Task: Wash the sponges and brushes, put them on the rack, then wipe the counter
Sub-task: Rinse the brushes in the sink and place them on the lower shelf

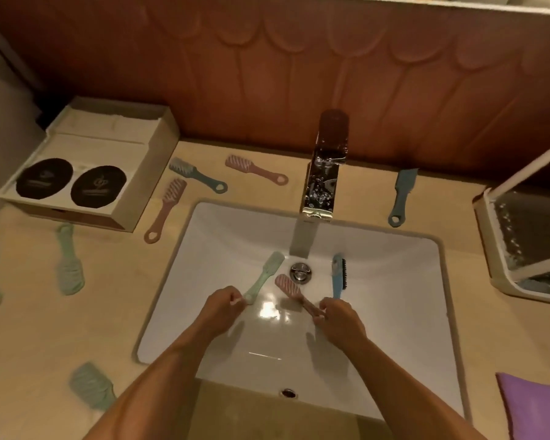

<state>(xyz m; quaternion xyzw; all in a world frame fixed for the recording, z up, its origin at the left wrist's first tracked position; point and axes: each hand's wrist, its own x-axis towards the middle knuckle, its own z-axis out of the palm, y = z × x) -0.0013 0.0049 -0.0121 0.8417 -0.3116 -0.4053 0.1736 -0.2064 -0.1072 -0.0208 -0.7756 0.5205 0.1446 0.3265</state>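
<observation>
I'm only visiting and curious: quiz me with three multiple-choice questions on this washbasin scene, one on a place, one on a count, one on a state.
1. The purple cloth lies: A in the sink; B over the tap; C on the counter, right of the sink.
2. Pink brushes lying on the counter: A one; B two; C four.
3. The tap: A runs; B is off; C is covered.
Key: C, it lies at the counter's right side; B, both lie left of the tap; A, a stream falls into the sink.
</observation>
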